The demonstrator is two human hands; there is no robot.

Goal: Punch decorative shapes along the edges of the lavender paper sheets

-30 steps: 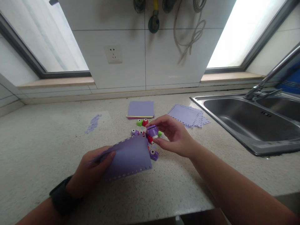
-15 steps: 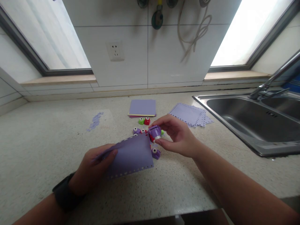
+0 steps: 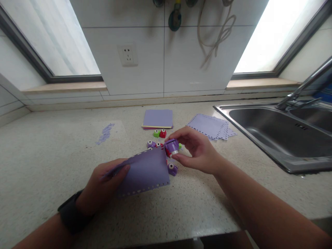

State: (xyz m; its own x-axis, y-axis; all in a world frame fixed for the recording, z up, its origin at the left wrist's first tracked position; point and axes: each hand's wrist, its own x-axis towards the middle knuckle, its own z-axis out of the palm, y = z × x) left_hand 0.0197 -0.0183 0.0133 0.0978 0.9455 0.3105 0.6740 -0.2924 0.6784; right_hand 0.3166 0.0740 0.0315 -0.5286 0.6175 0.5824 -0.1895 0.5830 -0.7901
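Note:
My left hand [image 3: 110,181] grips a purple sheet of paper [image 3: 146,171] by its left end, thumb on top. Small punched holes run along the sheet's upper and lower edges. Between the thumb and fingers of my right hand [image 3: 195,150] is a purple craft punch [image 3: 172,146], held on its side at the sheet's upper right corner. Whether the paper sits inside the slot is hard to make out. Beneath and behind the sheet lie several small punches, among them a purple punch [image 3: 172,168], a red punch [image 3: 163,133] and a green punch [image 3: 156,133]; some are partly hidden.
A stack of coloured paper [image 3: 158,118] lies toward the wall. Right of it, punched purple sheets [image 3: 207,125] overlap beside the steel sink [image 3: 259,148]. Purple paper scraps [image 3: 105,134] are heaped on the left of the speckled counter [image 3: 64,148].
Both hands, the sheet and the punch keep almost the same place. Only a very slight shift of the whole view shows.

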